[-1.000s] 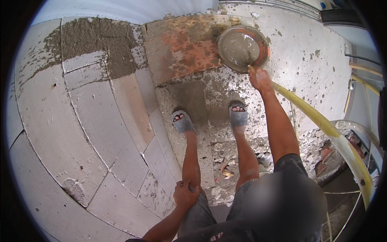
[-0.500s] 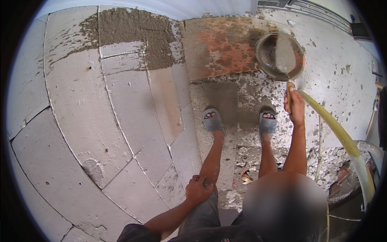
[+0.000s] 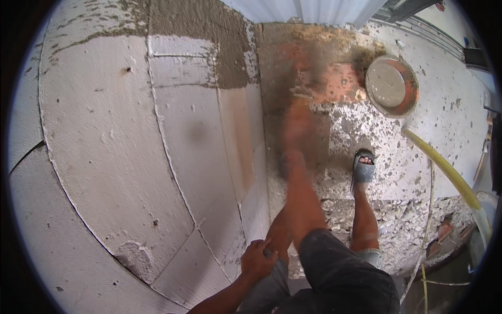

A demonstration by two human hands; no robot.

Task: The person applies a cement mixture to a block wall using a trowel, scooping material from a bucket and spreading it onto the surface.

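My left hand (image 3: 259, 260) is closed round my left knee at the bottom centre. My right hand (image 3: 299, 123), smeared by motion, reaches over the middle of the floor, with a blurred trowel (image 3: 308, 68) just beyond it; its fingers cannot be made out. The round basin (image 3: 391, 86) of grey mortar sits right of the hand, on the stained floor boards. My right foot (image 3: 364, 166) in a grey slide stands below the basin; my left foot is mostly hidden behind my right arm.
Pale blocks (image 3: 99, 136) fill the left side, their upper part coated with wet grey mortar (image 3: 183, 21). A yellow hose (image 3: 447, 175) curves down the right. Broken rubble (image 3: 408, 220) lies at lower right. A corrugated white panel (image 3: 308, 10) edges the top.
My right hand and the trowel have left the basin and swept left across the floor. The camera's view has shifted, putting the basin farther right. My left hand stays on the knee.
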